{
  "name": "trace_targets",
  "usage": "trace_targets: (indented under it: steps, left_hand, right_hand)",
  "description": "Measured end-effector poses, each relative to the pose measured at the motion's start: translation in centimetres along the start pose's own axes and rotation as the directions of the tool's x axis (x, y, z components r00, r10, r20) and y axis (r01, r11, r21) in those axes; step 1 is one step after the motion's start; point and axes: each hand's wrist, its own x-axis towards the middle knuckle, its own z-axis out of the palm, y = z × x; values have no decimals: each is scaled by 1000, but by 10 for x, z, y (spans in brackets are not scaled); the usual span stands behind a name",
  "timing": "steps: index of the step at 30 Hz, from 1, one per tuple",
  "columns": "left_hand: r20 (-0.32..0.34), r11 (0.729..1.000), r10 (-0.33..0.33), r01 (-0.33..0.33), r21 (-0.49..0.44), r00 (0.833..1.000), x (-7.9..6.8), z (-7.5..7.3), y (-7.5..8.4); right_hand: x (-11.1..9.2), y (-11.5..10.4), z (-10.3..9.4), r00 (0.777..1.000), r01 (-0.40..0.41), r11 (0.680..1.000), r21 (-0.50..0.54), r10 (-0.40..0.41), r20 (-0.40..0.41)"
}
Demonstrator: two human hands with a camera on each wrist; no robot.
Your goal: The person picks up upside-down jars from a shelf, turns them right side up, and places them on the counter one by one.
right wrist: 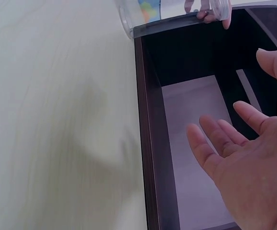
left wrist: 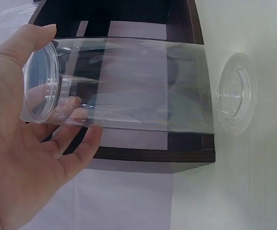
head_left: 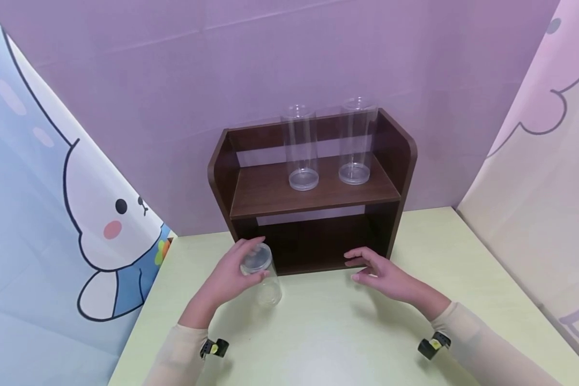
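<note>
My left hand (head_left: 234, 271) is curled round the top of a clear cylindrical jar (head_left: 268, 292), its thumb and fingers on opposite sides of the lid (head_left: 257, 257). The left wrist view shows this jar (left wrist: 133, 86) upright, with some fingers (left wrist: 85, 146) behind it, seen partly through the plastic. Whether its base touches the table is hard to tell. My right hand (head_left: 383, 276) hovers in front of the shelf's right side, fingers loosely bent and holding nothing. Two more clear cylinders, one left (head_left: 304, 179) and one right (head_left: 354, 172), stand on the upper shelf.
A dark brown two-tier shelf (head_left: 313, 201) stands at the back of the pale table (head_left: 318, 332), against a purple cloth (head_left: 270, 64). Printed cloths hang at the left (head_left: 34, 214) and right (head_left: 535, 187). The jar is close to the shelf's lower left front corner.
</note>
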Motion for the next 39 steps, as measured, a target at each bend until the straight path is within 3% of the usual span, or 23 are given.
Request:
trace_targets:
  steps: [14, 27, 33, 36, 39]
  left_hand:
    - [-5, 999, -32, 32, -8, 999, -1, 2, -2]
    - [0, 998, -58, 58, 18, 998, -8, -8, 1]
    - [-123, 1000, -6, 6, 1, 992, -13, -23, 3]
    - [-235, 1000, 1, -4, -15, 972, -13, -28, 1]
    - [-347, 999, -32, 14, -53, 937, -10, -29, -3]
  right_hand:
    - [-1, 1, -1, 1000, 2, 1000, -15, -2, 19]
    - [-3, -1, -2, 999, 4, 999, -38, -3, 32]
    - [-3, -1, -2, 999, -14, 1000, -25, 15, 41]
    - [-3, -1, -2, 999, -6, 999, -31, 8, 47]
    - [-3, -2, -2, 999, 15, 999, -44, -12, 50]
